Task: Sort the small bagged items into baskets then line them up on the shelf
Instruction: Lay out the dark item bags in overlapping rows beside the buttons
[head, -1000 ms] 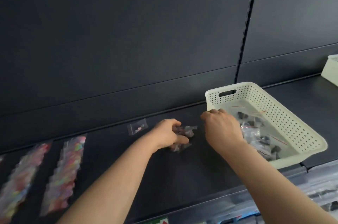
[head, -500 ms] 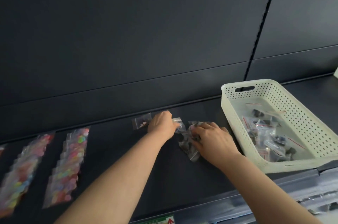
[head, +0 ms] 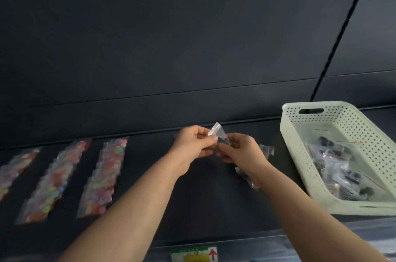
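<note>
Both hands meet over the middle of the shelf (head: 192,201), and between them I have one small clear bag (head: 216,132). My left hand (head: 191,144) pinches its nine o'clock edge, thumb pressed against curled fingers (head: 211,139). My right hand (head: 243,151) pinches the lower part from the three o'clock side, its fingers curled in as well. The bag's top corner sticks up tilted above both hands. I can't make out what's inside, only a few small dark specks. Just at three o'clock of my right hand a loose clear bag (head: 266,148) lies flat on the shelf. At five o'clock, partly under my right wrist, there's a crumpled bag (head: 246,177) with dark bits in it. Further out at three o'clock sits the cream perforated basket (head: 296,154), handle slot at its far end, and in it is a heap of bagged items (head: 340,167) with red seal strips and dark contents. Over at nine o'clock, well apart from my hands, three rows of colourful bags (head: 102,176) lie overlapped, running from the front of the shelf toward the back. At six o'clock, on the shelf's front edge, I see a green and yellow label (head: 194,255) with a red arrow pointing up.
</note>
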A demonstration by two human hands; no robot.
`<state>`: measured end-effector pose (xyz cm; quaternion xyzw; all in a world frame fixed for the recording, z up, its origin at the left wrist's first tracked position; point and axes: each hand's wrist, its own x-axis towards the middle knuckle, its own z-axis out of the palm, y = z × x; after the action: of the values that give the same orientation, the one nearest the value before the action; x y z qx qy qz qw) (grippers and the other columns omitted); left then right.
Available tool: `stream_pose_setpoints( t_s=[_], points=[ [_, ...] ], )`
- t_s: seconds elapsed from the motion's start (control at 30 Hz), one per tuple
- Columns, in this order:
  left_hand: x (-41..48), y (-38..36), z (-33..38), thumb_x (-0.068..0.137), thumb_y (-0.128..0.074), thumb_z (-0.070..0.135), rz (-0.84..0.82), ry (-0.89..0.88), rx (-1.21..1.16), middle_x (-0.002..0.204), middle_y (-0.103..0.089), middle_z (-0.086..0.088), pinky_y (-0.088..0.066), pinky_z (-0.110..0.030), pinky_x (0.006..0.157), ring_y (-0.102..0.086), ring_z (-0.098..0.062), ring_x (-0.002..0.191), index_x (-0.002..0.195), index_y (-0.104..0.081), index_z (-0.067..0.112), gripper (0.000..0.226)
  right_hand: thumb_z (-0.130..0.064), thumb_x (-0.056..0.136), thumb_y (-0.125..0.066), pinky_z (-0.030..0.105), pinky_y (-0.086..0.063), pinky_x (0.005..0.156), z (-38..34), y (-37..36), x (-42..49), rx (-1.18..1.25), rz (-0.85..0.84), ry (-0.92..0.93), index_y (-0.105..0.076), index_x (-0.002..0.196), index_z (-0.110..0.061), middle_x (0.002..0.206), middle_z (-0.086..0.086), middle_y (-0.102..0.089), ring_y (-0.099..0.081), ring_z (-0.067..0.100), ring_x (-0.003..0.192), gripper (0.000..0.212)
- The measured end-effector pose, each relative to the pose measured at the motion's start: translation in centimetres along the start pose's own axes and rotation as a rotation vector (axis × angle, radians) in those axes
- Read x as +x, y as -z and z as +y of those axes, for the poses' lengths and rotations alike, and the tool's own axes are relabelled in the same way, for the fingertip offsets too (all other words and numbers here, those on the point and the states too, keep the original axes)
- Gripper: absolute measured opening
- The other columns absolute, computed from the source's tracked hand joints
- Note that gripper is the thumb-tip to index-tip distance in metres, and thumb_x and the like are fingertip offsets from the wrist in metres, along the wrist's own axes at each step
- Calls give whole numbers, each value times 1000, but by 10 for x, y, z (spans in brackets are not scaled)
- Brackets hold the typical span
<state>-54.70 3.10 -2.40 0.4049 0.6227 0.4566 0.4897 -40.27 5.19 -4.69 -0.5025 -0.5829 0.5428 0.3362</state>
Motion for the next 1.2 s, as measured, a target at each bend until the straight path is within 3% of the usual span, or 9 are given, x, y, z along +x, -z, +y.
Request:
stream_pose_setpoints(
  t_s=[0.23, 0.43, 0.57, 0.63, 0.77, 0.87, 0.97, 1.07, 1.2],
  points=[
    [-5, 29, -5, 94, -63, 20, 142, 35, 68, 89, -66, 3, -55, -25, 67, -59, -9, 79, 92, -70, 18, 8, -8, 96, -53, 24, -54, 70, 2, -13, 5, 212, -133, -80, -64, 103, -7, 80, 3, -70, -67, 11, 74, 13],
    [-9, 43, -19, 96, -59, 16, 143, 100, 204, 88, -67, 3, -50, -22, 65, -61, -7, 78, 91, -66, 16, 8, -18, 100, -46, 25, -52, 65, 4, -33, 12, 278, -59, -147, -65, 92, -14, 88, 5, -70, -67, 15, 79, 21],
    [-8, 55, -33, 94, -59, 14, 176, 147, 285, 88, -66, -1, -49, -22, 63, -58, -10, 76, 88, -65, 14, 9, -14, 92, -61, 23, -51, 64, 10, -47, 19, 230, -77, -159, -65, 103, -14, 93, 6, -65, -64, 16, 83, 11],
    [-5, 62, -41, 92, -61, 14, 189, 147, 341, 85, -68, -2, -50, -24, 63, -59, -11, 73, 83, -67, 15, 11, -5, 85, -68, 22, -52, 64, 13, -54, 24, 202, -73, -162, -60, 115, -11, 92, 6, -65, -64, 16, 82, 31],
    [7, 71, -51, 89, -66, 23, 269, 100, 466, 83, -71, 3, -53, -30, 76, -64, -14, 79, 80, -70, 21, 9, -17, 77, -77, 29, -55, 73, 14, -67, 41, -129, 134, -73, -58, 118, -17, 82, -8, -70, -67, 11, 81, 45],
    [22, 72, -51, 88, -66, 27, 339, 67, 546, 81, -70, 7, -54, -31, 74, -66, -15, 82, 80, -70, 23, 10, -22, 77, -76, 26, -48, 80, 8, -75, 56, -275, 226, 45, -58, 118, -18, 74, -17, -63, -65, 9, 84, 45],
    [34, 72, -52, 87, -65, 29, 341, 77, 658, 86, -70, 7, -56, -34, 73, -66, -17, 85, 86, -69, 23, 7, -24, 80, -75, 26, -47, 80, 6, -79, 67, -345, 237, 95, -56, 120, -17, 89, -11, -65, -63, 12, 90, 45],
    [39, 76, -51, 82, -72, 45, 361, 67, 798, 90, -67, 8, -48, -30, 65, -62, -16, 87, 95, -61, 22, 28, -32, 84, -69, 32, -48, 83, 11, -80, 67, -595, 252, 182, -59, 118, -18, 110, -3, -62, -57, 18, 105, 38],
    [38, 81, -52, 81, -75, 37, 307, -70, 806, 88, -60, 9, -45, -30, 66, -59, -16, 85, 97, -54, 25, 30, -28, 89, -62, 28, -41, 75, 16, -77, 60, -852, 177, 327, -65, 109, -24, 112, -6, -61, -50, 17, 109, 21]
  ],
)
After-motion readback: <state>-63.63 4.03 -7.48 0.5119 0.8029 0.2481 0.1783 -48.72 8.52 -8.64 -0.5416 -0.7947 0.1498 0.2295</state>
